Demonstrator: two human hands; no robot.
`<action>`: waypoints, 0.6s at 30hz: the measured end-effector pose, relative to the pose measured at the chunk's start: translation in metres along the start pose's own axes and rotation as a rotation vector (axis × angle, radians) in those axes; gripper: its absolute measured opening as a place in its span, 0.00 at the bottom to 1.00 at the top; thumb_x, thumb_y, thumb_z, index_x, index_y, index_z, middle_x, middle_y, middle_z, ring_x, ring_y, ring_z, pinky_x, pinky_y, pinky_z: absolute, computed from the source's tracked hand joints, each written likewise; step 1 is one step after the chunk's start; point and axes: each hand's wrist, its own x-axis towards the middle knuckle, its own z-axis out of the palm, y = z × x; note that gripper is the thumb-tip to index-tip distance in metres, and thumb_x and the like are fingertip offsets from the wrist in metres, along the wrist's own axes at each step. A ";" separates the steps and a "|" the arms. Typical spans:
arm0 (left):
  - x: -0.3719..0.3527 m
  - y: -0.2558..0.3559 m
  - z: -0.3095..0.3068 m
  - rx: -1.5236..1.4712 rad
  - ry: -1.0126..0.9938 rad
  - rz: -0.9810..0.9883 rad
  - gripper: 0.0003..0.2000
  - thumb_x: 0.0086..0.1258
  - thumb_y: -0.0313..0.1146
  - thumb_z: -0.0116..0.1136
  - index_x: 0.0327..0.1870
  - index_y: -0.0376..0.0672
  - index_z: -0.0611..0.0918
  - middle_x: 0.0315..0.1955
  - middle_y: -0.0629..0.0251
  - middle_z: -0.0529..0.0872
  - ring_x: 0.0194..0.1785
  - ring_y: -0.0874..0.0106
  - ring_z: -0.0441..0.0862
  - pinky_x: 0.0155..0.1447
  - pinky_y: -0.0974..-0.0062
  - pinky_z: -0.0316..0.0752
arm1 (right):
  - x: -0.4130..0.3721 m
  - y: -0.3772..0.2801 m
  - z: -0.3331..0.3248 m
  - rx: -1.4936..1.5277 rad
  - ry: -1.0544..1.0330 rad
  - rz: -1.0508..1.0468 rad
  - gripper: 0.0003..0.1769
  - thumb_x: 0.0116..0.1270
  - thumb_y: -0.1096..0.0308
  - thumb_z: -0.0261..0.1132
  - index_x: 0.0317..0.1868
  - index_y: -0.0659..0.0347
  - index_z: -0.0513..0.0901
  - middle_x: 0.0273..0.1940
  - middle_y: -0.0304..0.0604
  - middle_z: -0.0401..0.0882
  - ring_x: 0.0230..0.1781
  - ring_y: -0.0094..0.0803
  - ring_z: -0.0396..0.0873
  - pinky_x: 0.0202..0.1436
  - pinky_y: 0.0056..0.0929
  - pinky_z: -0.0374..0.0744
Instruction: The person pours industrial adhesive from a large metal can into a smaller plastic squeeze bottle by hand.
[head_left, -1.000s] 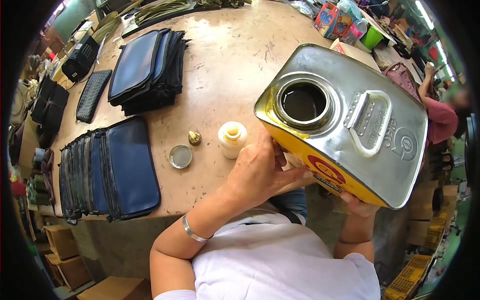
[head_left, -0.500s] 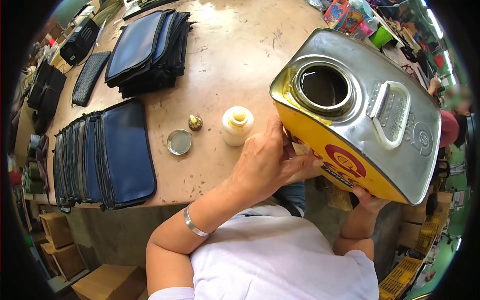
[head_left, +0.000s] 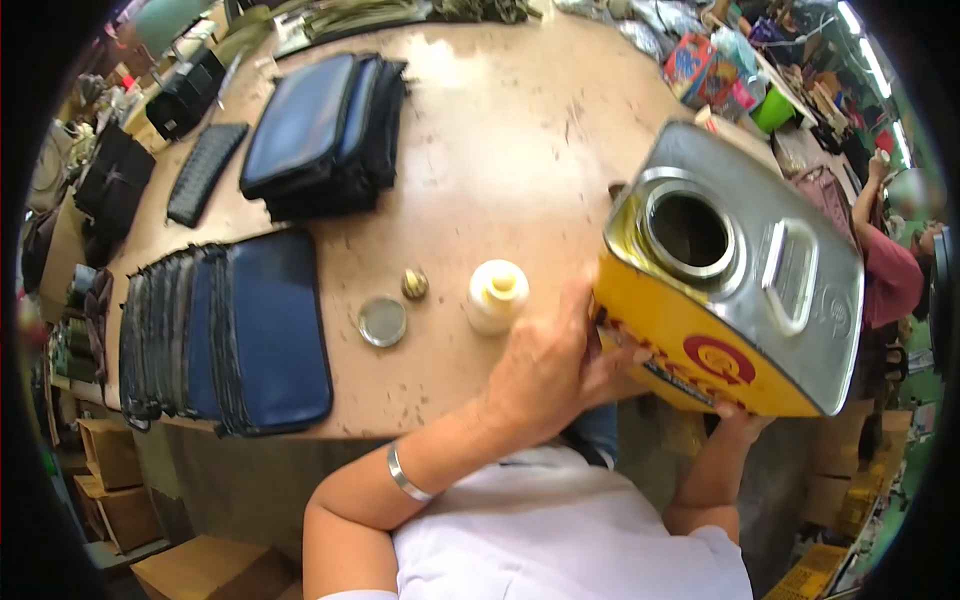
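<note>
Both hands hold a large yellow and silver metal can [head_left: 800, 345], tilted, its round mouth uncapped. My left hand [head_left: 545, 365] is closed on the can's left side, near the mouth end. At the lower edge of the can is my right hand [head_left: 740, 420], its fingers partly hidden underneath. Left of the can, on the table [head_left: 480, 170], stands a white bottle [head_left: 493, 310] with a yellowish, open-looking top. Beside the bottle lie a small stained cap [head_left: 414, 285] and a round metal lid [head_left: 382, 322].
Blue and black pouches stand in a row [head_left: 275, 340] and in a pile [head_left: 310, 130] at the left. A dark textured piece [head_left: 205, 172] lies beyond them. Bags and a green cup [head_left: 773, 110] are at the back right. A co-worker [head_left: 885, 265] is at the far right.
The view has shifted, so the table things appear lower and further right. The can appears lower and turned slightly, still in both hands, and more of the table's back shows.
</note>
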 end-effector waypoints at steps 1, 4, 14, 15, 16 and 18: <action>-0.002 0.000 0.000 -0.014 -0.032 -0.037 0.29 0.60 0.35 0.61 0.58 0.33 0.61 0.22 0.50 0.78 0.22 0.56 0.78 0.27 0.67 0.74 | -0.002 0.007 -0.004 0.059 0.016 0.015 0.40 0.54 0.47 0.67 0.60 0.63 0.66 0.57 0.47 0.70 0.55 0.39 0.72 0.56 0.38 0.72; -0.012 0.000 -0.002 0.077 -0.040 0.024 0.21 0.57 0.28 0.63 0.49 0.32 0.69 0.18 0.61 0.77 0.19 0.72 0.75 0.26 0.76 0.71 | -0.011 0.023 -0.017 0.182 0.051 0.054 0.40 0.54 0.47 0.67 0.60 0.63 0.66 0.57 0.47 0.70 0.55 0.39 0.72 0.56 0.38 0.72; -0.027 -0.043 -0.045 0.500 0.319 0.065 0.44 0.46 0.32 0.72 0.65 0.38 0.57 0.41 0.57 0.80 0.43 0.62 0.80 0.56 0.63 0.68 | -0.049 0.051 -0.028 0.342 0.071 0.130 0.40 0.54 0.48 0.67 0.60 0.63 0.65 0.57 0.47 0.70 0.55 0.39 0.72 0.56 0.39 0.72; -0.026 -0.047 -0.044 0.466 0.294 0.047 0.45 0.46 0.32 0.72 0.65 0.38 0.56 0.42 0.56 0.80 0.45 0.62 0.80 0.56 0.63 0.68 | -0.052 0.051 -0.027 0.348 0.070 0.135 0.40 0.54 0.48 0.67 0.60 0.63 0.65 0.57 0.47 0.70 0.55 0.39 0.72 0.56 0.39 0.72; -0.028 -0.054 -0.042 0.431 0.268 0.026 0.45 0.46 0.31 0.72 0.65 0.38 0.55 0.43 0.55 0.80 0.47 0.61 0.79 0.57 0.63 0.68 | -0.056 0.052 -0.027 0.350 0.072 0.141 0.40 0.54 0.48 0.67 0.60 0.63 0.65 0.57 0.47 0.70 0.55 0.39 0.72 0.56 0.39 0.72; -0.030 -0.060 -0.040 0.399 0.246 0.028 0.46 0.46 0.30 0.72 0.65 0.38 0.54 0.44 0.54 0.80 0.48 0.61 0.79 0.58 0.63 0.69 | -0.061 0.053 -0.025 0.355 0.073 0.149 0.40 0.54 0.48 0.67 0.60 0.63 0.65 0.57 0.47 0.70 0.55 0.39 0.72 0.56 0.39 0.72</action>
